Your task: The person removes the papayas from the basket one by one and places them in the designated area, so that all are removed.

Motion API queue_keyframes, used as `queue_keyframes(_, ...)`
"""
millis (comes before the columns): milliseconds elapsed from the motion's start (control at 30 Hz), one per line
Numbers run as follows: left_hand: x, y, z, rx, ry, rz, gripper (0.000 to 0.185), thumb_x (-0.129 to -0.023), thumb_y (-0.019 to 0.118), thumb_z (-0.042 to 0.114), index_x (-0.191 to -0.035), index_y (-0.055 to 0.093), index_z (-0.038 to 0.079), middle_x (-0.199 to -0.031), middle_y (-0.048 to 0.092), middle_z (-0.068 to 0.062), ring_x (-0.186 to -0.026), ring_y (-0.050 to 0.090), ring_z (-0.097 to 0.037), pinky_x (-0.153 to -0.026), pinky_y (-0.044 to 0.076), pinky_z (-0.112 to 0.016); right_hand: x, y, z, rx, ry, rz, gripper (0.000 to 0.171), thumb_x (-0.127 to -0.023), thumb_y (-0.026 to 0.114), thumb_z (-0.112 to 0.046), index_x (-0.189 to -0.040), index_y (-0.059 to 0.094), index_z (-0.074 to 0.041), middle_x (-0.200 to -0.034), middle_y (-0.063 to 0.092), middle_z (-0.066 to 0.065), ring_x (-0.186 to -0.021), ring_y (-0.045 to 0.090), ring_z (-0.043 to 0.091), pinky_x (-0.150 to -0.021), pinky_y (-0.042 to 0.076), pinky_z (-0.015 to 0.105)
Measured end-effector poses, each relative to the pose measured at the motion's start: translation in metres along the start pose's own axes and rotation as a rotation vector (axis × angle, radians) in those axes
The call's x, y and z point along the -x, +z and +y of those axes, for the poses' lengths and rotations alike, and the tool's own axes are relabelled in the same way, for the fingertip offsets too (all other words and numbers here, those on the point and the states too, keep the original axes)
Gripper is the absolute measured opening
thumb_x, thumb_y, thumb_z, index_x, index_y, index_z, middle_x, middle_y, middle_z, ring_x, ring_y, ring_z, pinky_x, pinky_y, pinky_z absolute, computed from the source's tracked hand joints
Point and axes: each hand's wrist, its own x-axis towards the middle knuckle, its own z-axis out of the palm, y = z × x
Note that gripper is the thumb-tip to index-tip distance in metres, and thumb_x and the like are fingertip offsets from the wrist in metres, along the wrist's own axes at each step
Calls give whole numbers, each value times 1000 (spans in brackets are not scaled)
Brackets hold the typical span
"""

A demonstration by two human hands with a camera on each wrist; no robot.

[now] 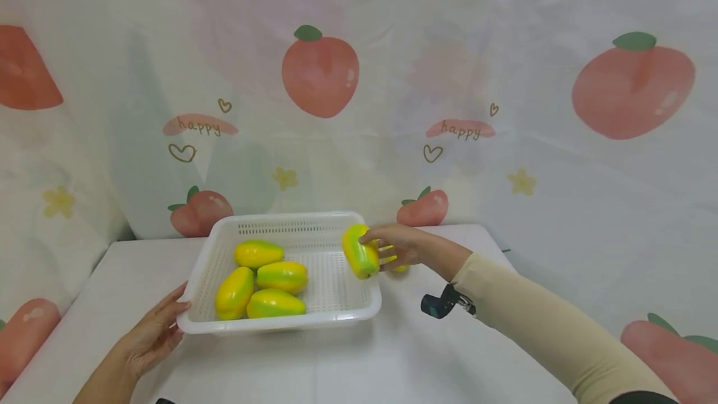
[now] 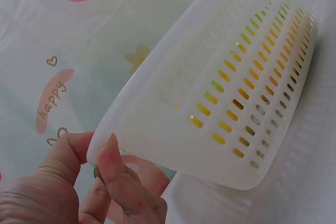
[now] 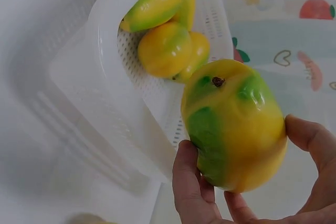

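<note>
My right hand (image 1: 401,246) holds a yellow-green papaya (image 1: 360,252) over the right end of a white plastic basket (image 1: 280,323). In the right wrist view the papaya (image 3: 236,129) sits between thumb and fingers, its dark stem end showing. My left hand (image 1: 154,332) pinches the basket's left front corner; the left wrist view shows thumb and finger on the rim (image 2: 97,148). Several papayas (image 1: 283,276) lie inside the basket, towards its left side. Behind the right hand's fingers, another yellow fruit (image 1: 401,265) is partly hidden.
The basket stands on a white-covered table (image 1: 336,366). A fruit-patterned cloth (image 1: 359,161) hangs close behind it and along the left side. Below the right forearm sits a black wrist camera (image 1: 440,303).
</note>
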Motion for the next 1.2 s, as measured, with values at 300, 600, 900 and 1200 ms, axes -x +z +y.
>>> queue_keyframes(300, -1, -1, 0, -2, 3, -17, 39, -101, 53, 16, -100, 71, 51, -102, 62, 6, -80, 64, -6, -63, 55, -11, 3, -22, -1, -34, 28, 45, 69, -90, 65, -26, -147, 30, -7, -152, 29, 21, -134, 37, 40, -108, 45, 52)
queue_keyframes(600, -1, -1, -1, 4, 2, -3, 40, -100, 54, 15, -99, 72, 51, -101, 61, 6, -81, 64, -7, -65, 55, -12, 9, -43, -1, -78, 34, 117, 71, -92, 63, -24, -150, 27, -4, -156, 23, 24, -138, 32, 41, -109, 43, 53)
queue_keyframes(900, -1, -2, -2, 9, -1, 4, 39, -100, 54, 16, -99, 71, 52, -102, 60, 7, -80, 64, -7, -64, 55, -11, 10, -66, 1, -109, 9, 152, 68, -94, 61, -23, -150, 26, -3, -153, 28, 23, -135, 36, 39, -110, 43, 50)
queue_keyframes(1200, -3, -4, 0, 2, -10, 13, 39, -100, 55, 16, -98, 71, 52, -102, 61, 7, -80, 65, -7, -63, 55, -12, 12, -89, 8, -85, -10, 171, 71, -94, 61, -24, -150, 22, -3, -152, 29, 24, -134, 38, 39, -111, 42, 49)
